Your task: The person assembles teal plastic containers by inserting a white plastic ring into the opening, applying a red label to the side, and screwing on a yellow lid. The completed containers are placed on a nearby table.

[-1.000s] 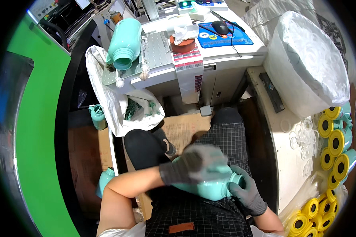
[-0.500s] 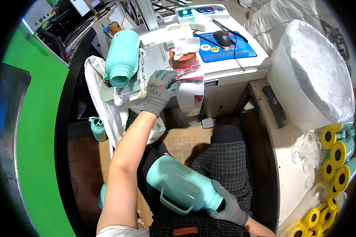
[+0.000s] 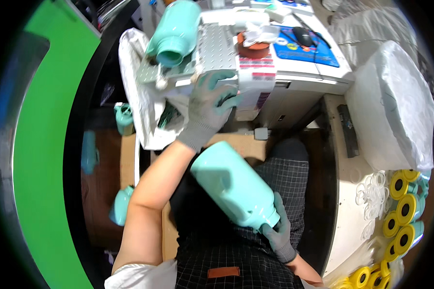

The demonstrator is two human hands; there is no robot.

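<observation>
Across my lap lies a mint-green plastic jug body (image 3: 236, 185), its wide end toward the upper left and its neck toward the lower right. My right hand (image 3: 280, 236), in a grey glove, grips it by the neck. My left hand (image 3: 213, 106), gloved too, reaches to the front edge of the worktable with fingers spread. Its fingertips are at the left edge of a hanging strip of red and white labels (image 3: 256, 72); whether they touch it I cannot tell. Another mint-green jug body (image 3: 178, 31) lies on the perforated metal plate (image 3: 217, 45), mouth toward me.
An orange-brown tape roll (image 3: 253, 49) with crumpled white paper sits on the strip. Beyond are a mouse (image 3: 302, 36) and blue mat (image 3: 328, 57). A white bag (image 3: 381, 111), white rings (image 3: 371, 195) and yellow-rimmed jugs (image 3: 406, 207) stand right. A green panel (image 3: 43, 168) borders the left.
The jug on my lap has turned, so its handle no longer shows. My view has shifted, and my left hand's fingers have spread wider beside the label strip.
</observation>
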